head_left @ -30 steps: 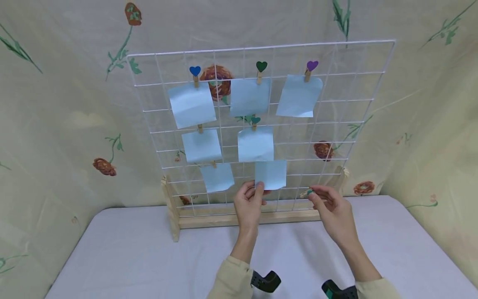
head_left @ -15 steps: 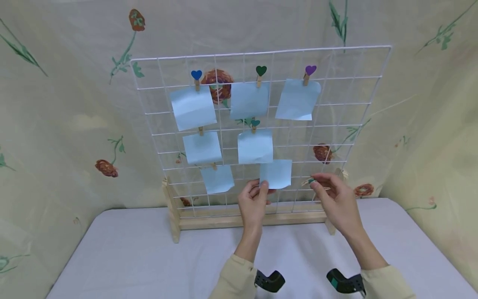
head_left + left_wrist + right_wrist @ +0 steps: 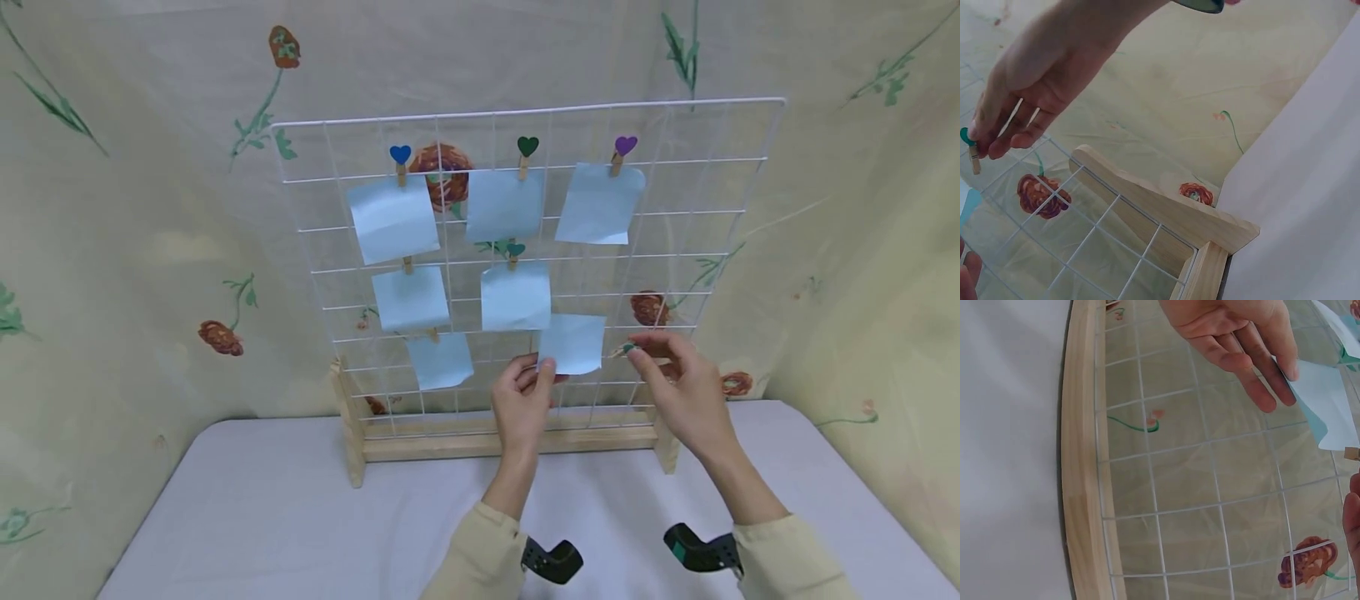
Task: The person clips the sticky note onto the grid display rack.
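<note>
My left hand [image 3: 525,404] pinches the lower left corner of a blue paper note [image 3: 573,343] between thumb and fingers, in front of the white wire grid [image 3: 667,268]. To its right, my right hand [image 3: 686,396] pinches a small wooden clothespin with a green heart [image 3: 628,348], just beside the note's right edge. In the left wrist view the clothespin [image 3: 974,153] points downward from thumb and fingertips. The right wrist view has the note [image 3: 1329,406] tilted off the grid, its near corner curling.
Several blue notes [image 3: 393,221] hang on the grid from heart clothespins, such as a purple one [image 3: 626,147]. A wooden stand [image 3: 450,447] supports the grid on a white-covered table [image 3: 285,517]. Floral cloth [image 3: 150,208] surrounds it.
Held in my left hand, the note has moved right and slightly up along the grid. My right hand has risen a little with the clothespin.
</note>
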{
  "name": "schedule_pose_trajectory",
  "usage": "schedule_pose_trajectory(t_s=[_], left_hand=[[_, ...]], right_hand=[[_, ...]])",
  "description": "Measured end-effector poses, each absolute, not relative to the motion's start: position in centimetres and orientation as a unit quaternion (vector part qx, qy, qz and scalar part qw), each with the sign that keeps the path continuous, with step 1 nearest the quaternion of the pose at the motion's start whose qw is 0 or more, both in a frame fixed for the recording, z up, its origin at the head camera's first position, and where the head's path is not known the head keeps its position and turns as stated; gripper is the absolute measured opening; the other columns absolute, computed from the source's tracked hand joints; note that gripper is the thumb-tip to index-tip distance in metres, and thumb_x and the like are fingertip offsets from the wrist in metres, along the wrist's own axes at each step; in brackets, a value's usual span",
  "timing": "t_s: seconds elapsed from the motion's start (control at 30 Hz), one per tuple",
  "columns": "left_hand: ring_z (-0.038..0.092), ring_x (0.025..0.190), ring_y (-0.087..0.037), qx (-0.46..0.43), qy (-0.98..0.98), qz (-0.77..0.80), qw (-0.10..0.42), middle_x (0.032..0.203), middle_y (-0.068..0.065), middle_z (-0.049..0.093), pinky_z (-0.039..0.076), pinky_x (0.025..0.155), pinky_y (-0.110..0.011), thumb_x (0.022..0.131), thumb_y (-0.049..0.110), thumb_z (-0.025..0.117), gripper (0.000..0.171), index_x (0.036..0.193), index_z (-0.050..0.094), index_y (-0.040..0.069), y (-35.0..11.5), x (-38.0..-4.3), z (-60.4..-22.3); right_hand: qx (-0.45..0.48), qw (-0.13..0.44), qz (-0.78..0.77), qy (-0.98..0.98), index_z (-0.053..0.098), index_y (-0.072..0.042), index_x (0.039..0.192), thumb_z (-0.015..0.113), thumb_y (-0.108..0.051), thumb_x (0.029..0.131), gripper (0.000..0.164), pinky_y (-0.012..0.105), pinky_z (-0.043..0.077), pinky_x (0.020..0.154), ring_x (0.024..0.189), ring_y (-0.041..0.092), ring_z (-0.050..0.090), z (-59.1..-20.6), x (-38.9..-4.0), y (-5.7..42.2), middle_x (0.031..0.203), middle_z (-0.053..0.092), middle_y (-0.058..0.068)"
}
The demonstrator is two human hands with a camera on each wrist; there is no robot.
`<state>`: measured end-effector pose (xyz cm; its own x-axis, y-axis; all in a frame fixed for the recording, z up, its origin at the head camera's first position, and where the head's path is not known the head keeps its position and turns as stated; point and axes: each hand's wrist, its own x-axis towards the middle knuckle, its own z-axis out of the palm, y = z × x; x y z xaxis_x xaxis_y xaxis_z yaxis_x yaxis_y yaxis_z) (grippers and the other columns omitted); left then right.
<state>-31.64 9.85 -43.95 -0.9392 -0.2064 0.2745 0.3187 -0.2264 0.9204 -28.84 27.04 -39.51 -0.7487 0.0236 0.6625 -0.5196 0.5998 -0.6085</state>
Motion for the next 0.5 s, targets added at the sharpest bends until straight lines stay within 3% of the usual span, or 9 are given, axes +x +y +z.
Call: schedule_pose_trajectory(t_s=[0.17,0.33,0.5], left_hand=[[0.065,0.058,-0.012,-0.056,-0.603,-0.776,0.174,0.087,-0.019,0.073,0.047,0.045,-0.017,0.088,0.015,0.066,0.019,0.101,0.066,0.000,10.8,-32.4,-44.3],[0.055,0.047,-0.010,-0.043,-0.601,-0.782,0.159,0.087,-0.017,0.073,0.046,0.044,-0.021,0.087,0.019,0.068,0.020,0.101,0.068,0.006,11.3,-32.6,-44.1],[0.065,0.058,-0.010,-0.044,-0.600,-0.782,0.162,0.085,-0.013,0.074,0.049,0.046,-0.022,0.086,0.021,0.069,0.017,0.098,0.069,0.008,12.0,-32.4,-43.3]], right_hand=[[0.157,0.329,0.424,-0.829,0.062,-0.004,0.113,0.062,-0.004,0.089,0.024,0.006,0.044,0.068,0.086,-0.010,0.055,-38.7,-29.2,27.4,0.102,0.065,0.008],[0.171,0.336,0.422,-0.824,0.061,-0.003,0.114,0.061,-0.003,0.090,0.024,0.005,0.043,0.069,0.089,-0.010,0.054,-37.5,-29.5,27.4,0.107,0.064,0.011],[0.183,0.342,0.404,-0.828,0.060,-0.002,0.114,0.059,-0.005,0.091,0.022,0.004,0.043,0.072,0.093,-0.010,0.052,-36.5,-29.8,27.7,0.111,0.064,0.013]])
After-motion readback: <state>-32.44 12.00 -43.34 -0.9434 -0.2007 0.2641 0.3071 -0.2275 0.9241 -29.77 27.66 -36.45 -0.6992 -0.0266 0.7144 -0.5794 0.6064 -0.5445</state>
